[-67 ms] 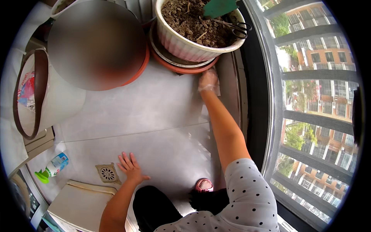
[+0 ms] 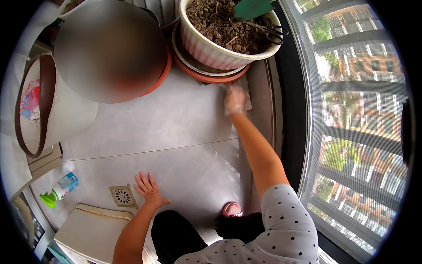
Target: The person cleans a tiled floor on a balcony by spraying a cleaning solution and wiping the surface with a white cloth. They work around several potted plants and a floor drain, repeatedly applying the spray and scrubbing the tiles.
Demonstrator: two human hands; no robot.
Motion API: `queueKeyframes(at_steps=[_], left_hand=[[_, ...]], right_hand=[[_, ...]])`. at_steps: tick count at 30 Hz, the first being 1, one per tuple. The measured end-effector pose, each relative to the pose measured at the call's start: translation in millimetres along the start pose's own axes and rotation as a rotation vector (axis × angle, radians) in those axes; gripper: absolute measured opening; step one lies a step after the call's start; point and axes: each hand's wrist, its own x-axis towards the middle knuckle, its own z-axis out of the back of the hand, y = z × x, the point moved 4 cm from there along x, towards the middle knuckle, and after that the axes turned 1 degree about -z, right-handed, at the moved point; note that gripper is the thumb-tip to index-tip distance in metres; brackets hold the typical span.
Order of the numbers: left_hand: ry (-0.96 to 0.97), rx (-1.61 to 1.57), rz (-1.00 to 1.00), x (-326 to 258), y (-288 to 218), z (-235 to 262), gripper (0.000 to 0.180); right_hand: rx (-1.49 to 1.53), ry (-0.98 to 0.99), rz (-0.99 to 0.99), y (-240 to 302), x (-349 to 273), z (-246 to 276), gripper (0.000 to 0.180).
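My right hand (image 2: 236,99), in a thin clear plastic glove, is low over the grey floor just in front of a planter's saucer (image 2: 220,79). Motion smears its fingers, so I cannot make out whether they hold anything. A pale flat patch (image 2: 249,104) shows beside it toward the wall. The white planter (image 2: 211,50) holds dry soil (image 2: 220,26), a green trowel-like blade (image 2: 251,9) and black-handled scissors (image 2: 276,35). Bare and with fingers spread, my left hand (image 2: 150,190) rests palm down, apparently on the floor, beside a square drain (image 2: 123,196).
At the left stands a pale bin (image 2: 72,112) with a brown rim. A green-topped spray bottle (image 2: 61,189) lies near a cream box (image 2: 94,231). A blurred round area covers most of a reddish-rimmed thing (image 2: 162,77). A barred window (image 2: 360,88) runs along the right.
My right hand has drawn back a little toward me, away from the saucer's edge. My left hand stays in place.
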Motion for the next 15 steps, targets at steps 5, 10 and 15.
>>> queueKeyframes(at_steps=[5,10,15], left_hand=[[0.018,0.009,0.038,-3,9,1,0.148],[0.035,-0.001,0.021,0,0,-1,0.148],[0.037,0.012,0.039,-1,3,0,0.147]], right_hand=[[0.310,-0.075,0.251,11,-62,32,0.031],[0.335,-0.069,-0.009,-1,-24,12,0.033],[0.133,-0.153,0.320,19,-27,1,0.029]])
